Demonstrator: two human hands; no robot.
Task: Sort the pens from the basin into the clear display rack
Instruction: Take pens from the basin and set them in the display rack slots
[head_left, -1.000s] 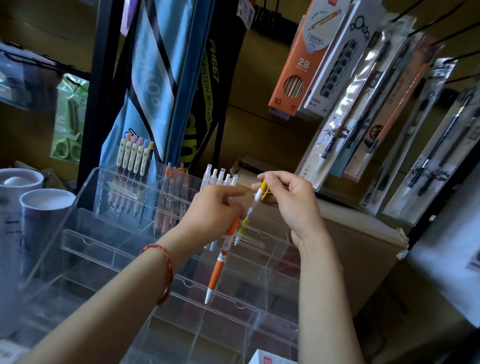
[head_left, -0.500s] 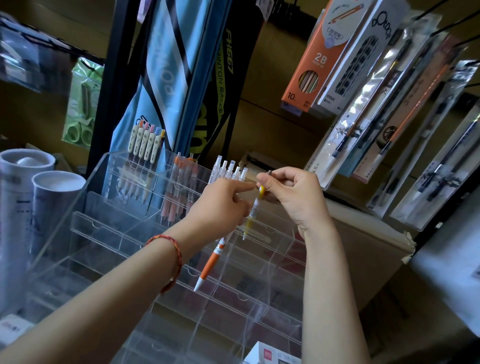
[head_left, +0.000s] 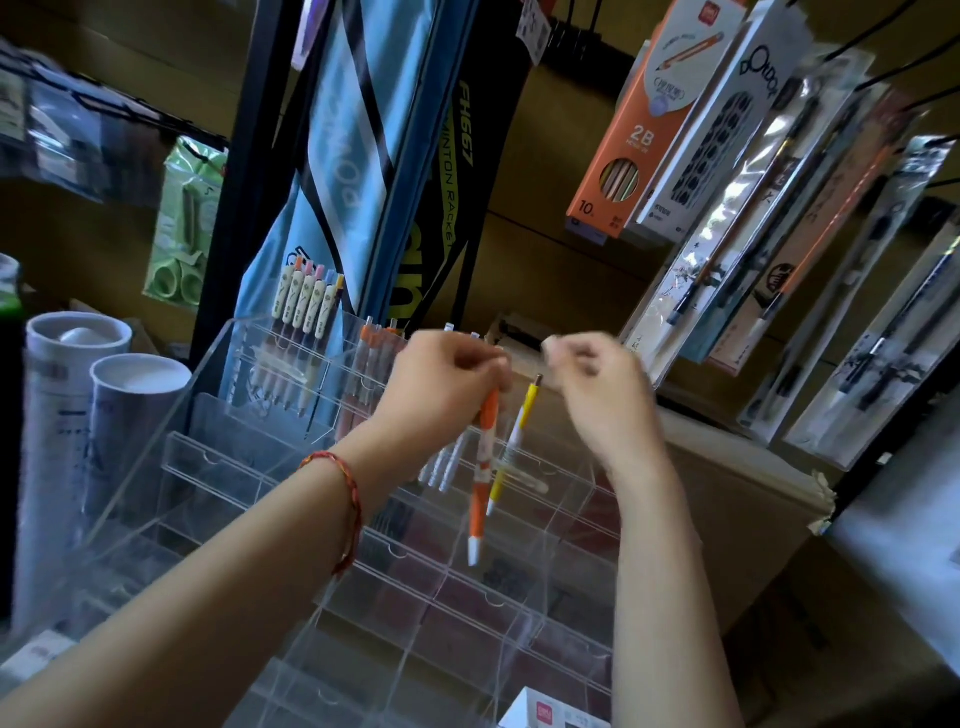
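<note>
Since the earlier frame, the yellow pen (head_left: 529, 408) has left the pinch of the right hand (head_left: 597, 400) and now stands tip-down in an upper-row compartment of the clear display rack (head_left: 218, 467), toward its right edge. That hand, blurred, sits just beside the pen's top with fingers curled and nothing visible in them. The left hand (head_left: 441, 379) grips the top of an orange pen (head_left: 479, 499), which hangs tip-down in front of the rack's middle tiers, just left of the yellow pen.
</note>
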